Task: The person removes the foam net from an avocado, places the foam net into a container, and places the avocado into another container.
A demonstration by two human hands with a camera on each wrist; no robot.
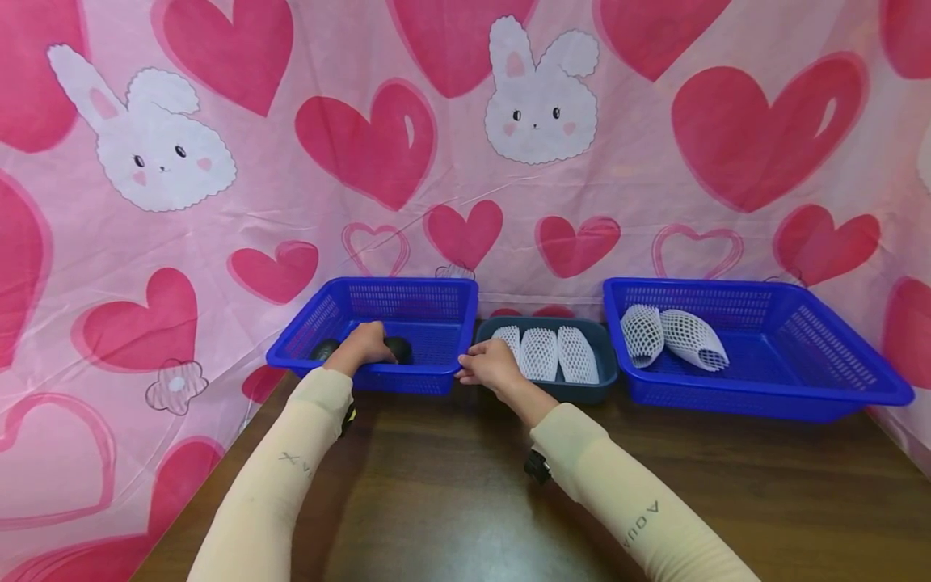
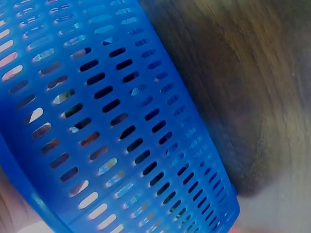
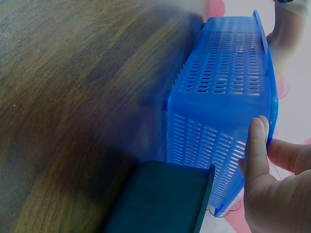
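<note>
At the left, a blue slotted basket (image 1: 407,373) holds dark rounded fruits that look like avocados. My left hand (image 1: 369,343) reaches over its near wall, fingers curled down against one avocado (image 1: 399,349); the fingertips are partly hidden. Another avocado (image 1: 324,350) lies left of my wrist. In the left wrist view the slotted wall (image 2: 112,111) covers most of the scene. My right hand (image 1: 493,365) pinches the basket's near right corner. From the right wrist, that hand (image 3: 272,179) shows its thumb and fingers on either side of the rim (image 3: 273,97).
Right of the basket stands a dark green tray (image 1: 582,394) with white foam net sleeves (image 1: 539,354) in a row. A larger blue basket (image 1: 771,404) at the right has two foam-net-covered pieces (image 1: 693,338). All stand on a brown wooden table (image 1: 436,485) before a heart-print cloth (image 1: 364,48).
</note>
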